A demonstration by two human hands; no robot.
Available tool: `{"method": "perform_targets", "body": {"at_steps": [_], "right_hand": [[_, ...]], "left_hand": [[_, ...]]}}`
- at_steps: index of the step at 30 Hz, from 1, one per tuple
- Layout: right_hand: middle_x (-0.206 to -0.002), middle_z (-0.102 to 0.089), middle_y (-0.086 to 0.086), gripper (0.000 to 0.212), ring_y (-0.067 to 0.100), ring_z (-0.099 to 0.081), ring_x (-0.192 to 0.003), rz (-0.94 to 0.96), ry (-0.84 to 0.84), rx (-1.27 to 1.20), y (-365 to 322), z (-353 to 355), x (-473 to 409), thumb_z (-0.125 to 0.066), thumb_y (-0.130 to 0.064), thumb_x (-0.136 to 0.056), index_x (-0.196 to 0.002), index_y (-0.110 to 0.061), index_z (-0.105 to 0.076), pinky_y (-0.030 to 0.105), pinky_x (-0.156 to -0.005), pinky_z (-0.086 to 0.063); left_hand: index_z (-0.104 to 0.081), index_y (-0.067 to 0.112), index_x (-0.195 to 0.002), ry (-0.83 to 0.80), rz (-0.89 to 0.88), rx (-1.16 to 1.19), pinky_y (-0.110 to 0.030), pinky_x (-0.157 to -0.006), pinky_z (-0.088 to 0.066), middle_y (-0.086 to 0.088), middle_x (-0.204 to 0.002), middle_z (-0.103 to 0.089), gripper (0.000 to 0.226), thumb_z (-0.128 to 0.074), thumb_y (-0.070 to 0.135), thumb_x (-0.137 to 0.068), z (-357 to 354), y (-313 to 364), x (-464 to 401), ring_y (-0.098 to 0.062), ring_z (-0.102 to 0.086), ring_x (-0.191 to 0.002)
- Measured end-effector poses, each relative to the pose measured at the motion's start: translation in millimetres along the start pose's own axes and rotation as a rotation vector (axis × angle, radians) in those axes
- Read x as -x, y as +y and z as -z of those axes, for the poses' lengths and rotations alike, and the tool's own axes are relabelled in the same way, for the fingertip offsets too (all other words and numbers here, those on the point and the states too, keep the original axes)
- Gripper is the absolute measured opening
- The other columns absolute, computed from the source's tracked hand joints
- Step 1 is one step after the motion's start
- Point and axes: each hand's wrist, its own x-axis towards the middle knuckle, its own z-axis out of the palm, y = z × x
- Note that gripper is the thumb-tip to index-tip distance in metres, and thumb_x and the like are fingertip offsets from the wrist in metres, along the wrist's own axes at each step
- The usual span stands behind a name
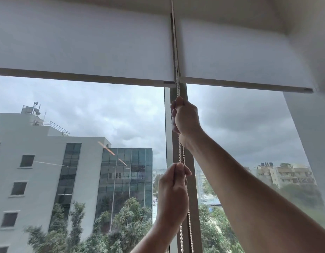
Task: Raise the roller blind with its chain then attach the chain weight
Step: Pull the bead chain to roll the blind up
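Blind (81,44) approx. two-thirds up. R hand (185,116) and L hand (173,187) fingers both curled round chain (181,152). Weight unseen, not attached yet.

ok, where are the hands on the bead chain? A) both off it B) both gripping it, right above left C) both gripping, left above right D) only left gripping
B: the right hand grips the chain higher up, the left hand grips it lower down.

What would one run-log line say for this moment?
stage: raising | right hand: grips white beaded chain high | left hand: grips chain lower | white fabric roller blinds: partly up | chain weight: unseen
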Motion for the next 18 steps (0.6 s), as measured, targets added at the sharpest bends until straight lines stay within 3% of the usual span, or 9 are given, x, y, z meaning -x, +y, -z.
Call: {"method": "perform_targets", "body": {"at_steps": [3, 5, 8, 12, 13, 15, 17, 18], "right_hand": [[-0.053, -0.038, -0.007, 0.036, 0.013, -0.029, -0.05, 0.197, 0.043, 0.121, 4, -2, 10, -0.034, -0.004, -0.081, -0.056, -0.024, -0.051, 0.03, -0.047, -0.019], [-0.053, -0.039, -0.009, 0.033, 0.015, -0.031, -0.054, 0.273, 0.049, 0.129, 8, -2, 19, -0.037, -0.01, -0.082, -0.057, -0.026, -0.052, 0.034, -0.051, -0.021], [-0.051, -0.039, -0.011, 0.033, 0.01, -0.032, -0.051, 0.312, 0.031, 0.134, 22, 3, 37, -0.041, -0.016, -0.089, -0.06, -0.025, -0.054, 0.031, -0.051, -0.025], [-0.059, -0.054, -0.007, 0.041, 0.014, -0.055, -0.055, 0.32, 0.004, 0.086, 45, 16, 57, -0.042, -0.018, -0.104, -0.065, -0.022, -0.054, 0.029, -0.05, -0.047], [-0.058, -0.056, -0.01, 0.043, 0.012, -0.056, -0.055, 0.329, -0.009, 0.069, 49, 20, 60, -0.042, -0.019, -0.105, -0.064, -0.024, -0.056, 0.025, -0.049, -0.047], [-0.05, -0.045, -0.014, 0.045, 0.007, -0.04, -0.047, 0.341, -0.019, 0.072, 54, 27, 66, -0.043, -0.023, -0.105, -0.062, -0.028, -0.056, 0.023, -0.045, -0.034], [-0.051, -0.035, -0.014, 0.043, 0.008, -0.028, -0.048, 0.314, -0.024, 0.066, 58, 32, 70, -0.044, -0.023, -0.104, -0.062, -0.026, -0.052, 0.025, -0.048, -0.025], [-0.051, -0.034, -0.014, 0.044, 0.009, -0.027, -0.049, 0.304, -0.026, 0.067, 60, 34, 71, -0.043, -0.021, -0.105, -0.062, -0.026, -0.052, 0.025, -0.048, -0.024]], "left_hand": [[-0.068, 0.022, -0.069, -0.151, 0.043, 0.067, -0.023, -0.043, -0.02, 0.008, -0.046, -0.034, 0.032, -0.047, 0.034, -0.09, 8, 0, -4, -0.009, -0.027, -0.041], [-0.071, 0.022, -0.065, -0.218, 0.047, 0.072, -0.022, -0.04, -0.027, 0.003, -0.046, -0.044, 0.034, -0.046, 0.03, -0.086, 16, 2, -11, -0.01, -0.035, -0.039], [-0.072, 0.017, -0.063, -0.083, 0.127, 0.084, -0.023, -0.041, -0.045, -0.003, -0.053, -0.065, 0.034, -0.046, 0.028, -0.082, 21, 12, -35, -0.012, -0.056, -0.047], [-0.071, 0.011, -0.091, -0.03, 0.166, 0.074, -0.018, -0.046, -0.052, -0.003, -0.074, -0.074, 0.047, -0.035, 0.038, -0.105, 17, 42, -80, -0.006, -0.067, -0.057], [-0.07, 0.008, -0.1, -0.041, 0.14, 0.067, -0.017, -0.048, -0.053, -0.008, -0.083, -0.074, 0.049, -0.034, 0.041, -0.104, 15, 52, -91, -0.005, -0.068, -0.06], [-0.066, 0.009, -0.108, -0.07, 0.104, 0.032, -0.022, -0.058, -0.055, -0.013, -0.095, -0.07, 0.047, -0.036, 0.045, -0.103, 8, 75, -111, -0.013, -0.068, -0.073], [-0.063, 0.015, -0.1, -0.125, 0.114, 0.029, -0.03, -0.065, -0.056, -0.014, -0.096, -0.067, 0.039, -0.038, 0.044, -0.103, -4, 100, -127, -0.02, -0.066, -0.078], [-0.06, 0.016, -0.095, -0.148, 0.14, 0.05, -0.031, -0.061, -0.054, -0.012, -0.089, -0.066, 0.035, -0.039, 0.042, -0.104, -12, 111, -133, -0.019, -0.064, -0.071]]}}
